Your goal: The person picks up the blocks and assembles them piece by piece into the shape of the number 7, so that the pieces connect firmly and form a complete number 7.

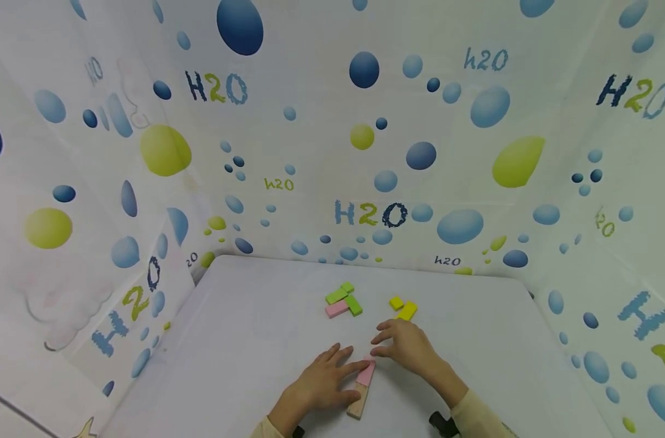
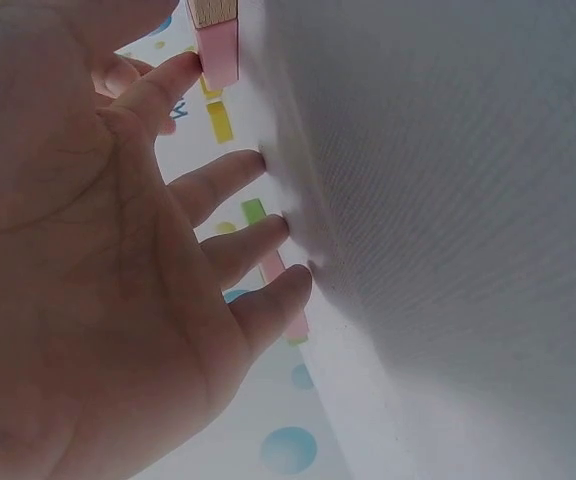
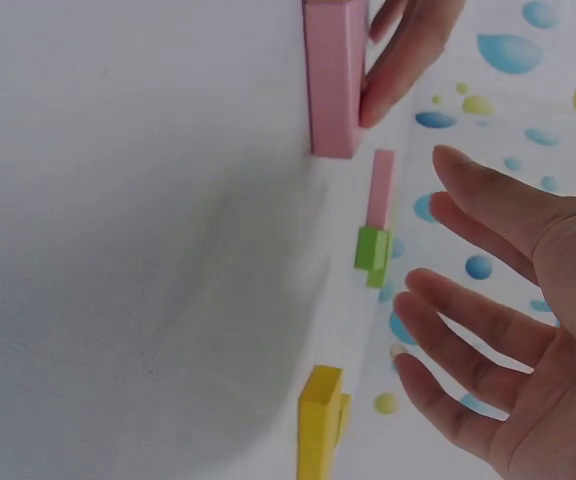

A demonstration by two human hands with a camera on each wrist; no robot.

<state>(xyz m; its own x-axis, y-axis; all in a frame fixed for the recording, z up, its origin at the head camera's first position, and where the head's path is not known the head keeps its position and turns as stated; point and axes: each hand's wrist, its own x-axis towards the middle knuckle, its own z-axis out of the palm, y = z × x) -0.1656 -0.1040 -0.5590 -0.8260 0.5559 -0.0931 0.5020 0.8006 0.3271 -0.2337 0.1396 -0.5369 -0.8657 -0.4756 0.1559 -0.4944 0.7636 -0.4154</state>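
A pink block [image 1: 366, 373] and a plain wooden block [image 1: 357, 403] lie end to end in a line on the white table. My left hand [image 1: 323, 380] is beside this row, its fingers spread. Its index fingertip touches the pink block's side, while the thumb lies along the wooden one. In the left wrist view, the other fingertips [image 2: 298, 280] rest on the table. My right hand [image 1: 411, 348] hovers just beyond the pink block's far end, fingers relaxed and apart, with nothing in it.
Farther back, several green blocks [image 1: 336, 296] lie against another pink block [image 1: 337, 309]. To their right are a small yellow block [image 1: 396, 302] and a longer yellow block [image 1: 407, 311], past the right hand. A patterned curtain [image 1: 310, 121] stands behind the table [image 1: 244, 328].
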